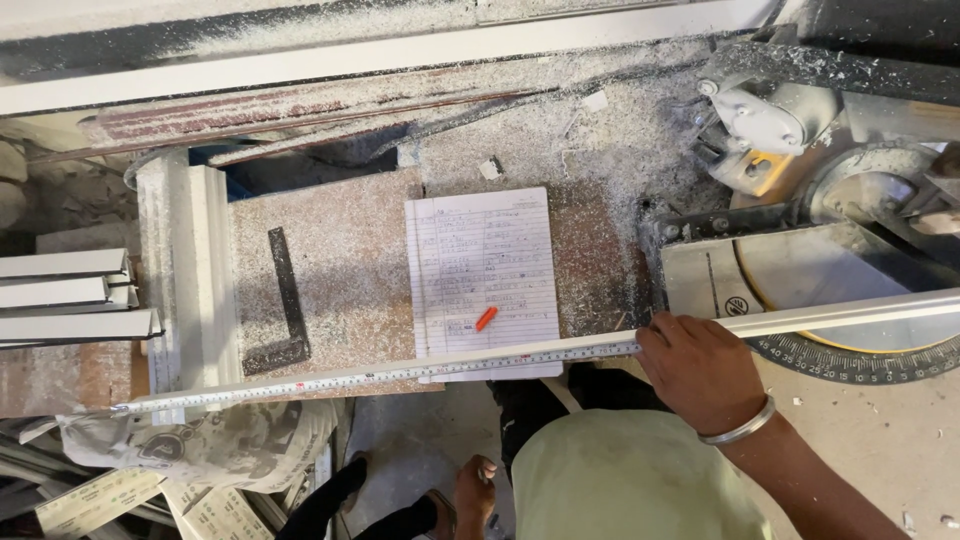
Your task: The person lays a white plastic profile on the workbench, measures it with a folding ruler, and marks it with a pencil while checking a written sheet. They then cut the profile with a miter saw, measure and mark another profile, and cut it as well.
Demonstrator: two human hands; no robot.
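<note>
Carefully, my right hand (700, 368) closes its grip on the tape measure (380, 372) stretched toward nine o'clock along the desk (340, 270) edge, left hand (476, 487) hanging empty; any slack could skew it.

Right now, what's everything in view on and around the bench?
Tape measure blade: one, white, stretched along the bench's front edge.
White profile strip: one, lying across the saw table.
Lined notepad: one, white, mid-bench.
Orange marker: one, on the notepad.
Try square: one, dark, left of the notepad.
White profile offcuts: several, stacked at far left.
Mitre saw: one, grey with yellow, at right.
Sawdust: pale, over the bench.
Right hand: silver bangle on the wrist, pressing where blade and strip meet.
Left hand: down low, apparently empty.
</note>
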